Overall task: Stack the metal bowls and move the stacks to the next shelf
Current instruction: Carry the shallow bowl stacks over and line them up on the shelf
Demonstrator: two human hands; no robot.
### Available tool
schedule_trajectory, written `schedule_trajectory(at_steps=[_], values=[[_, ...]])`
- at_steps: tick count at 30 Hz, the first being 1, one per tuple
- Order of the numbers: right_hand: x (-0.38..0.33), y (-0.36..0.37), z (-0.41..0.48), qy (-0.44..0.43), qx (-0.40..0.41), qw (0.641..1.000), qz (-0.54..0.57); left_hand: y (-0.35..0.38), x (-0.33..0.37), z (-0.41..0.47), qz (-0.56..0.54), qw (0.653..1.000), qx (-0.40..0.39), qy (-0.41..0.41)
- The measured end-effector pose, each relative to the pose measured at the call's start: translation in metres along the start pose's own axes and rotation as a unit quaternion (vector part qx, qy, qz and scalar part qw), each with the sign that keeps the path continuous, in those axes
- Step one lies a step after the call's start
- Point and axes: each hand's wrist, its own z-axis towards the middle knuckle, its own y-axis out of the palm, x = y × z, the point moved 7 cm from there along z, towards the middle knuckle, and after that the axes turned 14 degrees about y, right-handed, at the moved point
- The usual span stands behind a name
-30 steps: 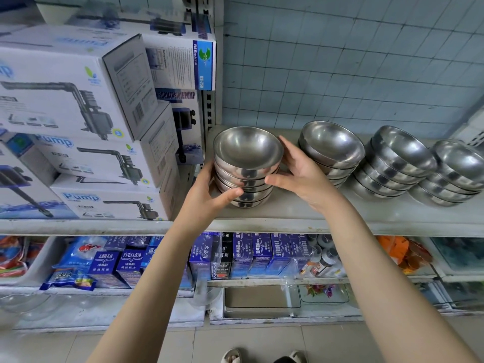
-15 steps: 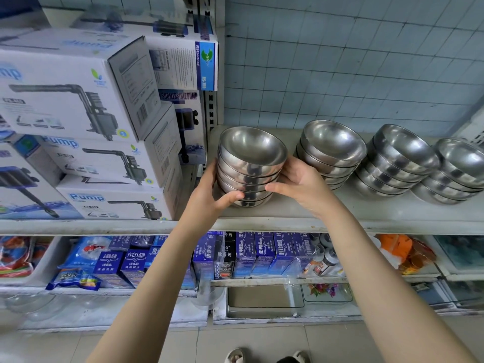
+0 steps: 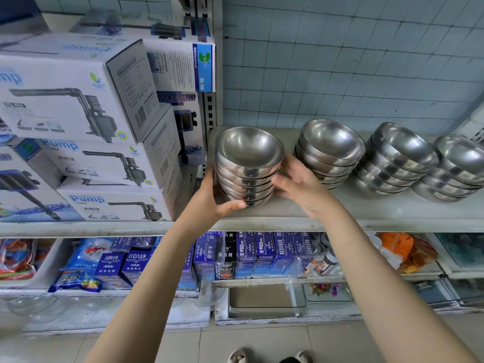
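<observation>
Bare forearms [image 3: 146, 292], light sandals [image 3: 238, 357]

shelf [image 3: 340, 210]: held stack [image 3: 248, 169] leftmost | three stacks [image 3: 392, 163] right | pump boxes [image 3: 86, 132] left

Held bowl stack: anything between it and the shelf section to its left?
Yes. The held bowl stack, gripped by the left hand and right hand, sits beside a slotted upright post. Beyond it, pump boxes appear to fill that shelf level to its front edge; no free spot visible there.
</observation>
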Motion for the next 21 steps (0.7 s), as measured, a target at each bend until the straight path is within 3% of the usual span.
schedule_trajectory(at_steps=[4,13,21], values=[[0.003,0.007,-0.006,0.04,-0.003,0.993,0.108,0.001,-0.004,0.003,0.003,1.0,-0.002,-0.026],[-0.006,-0.011,-0.053,-0.002,0.049,0.99,0.136,0.015,0.04,-0.019,-0.029,0.999,0.021,0.023],[0.005,-0.073,-0.152,-0.006,0.099,0.989,0.109,0.098,0.098,-0.051,-0.074,0.997,0.002,0.026]])
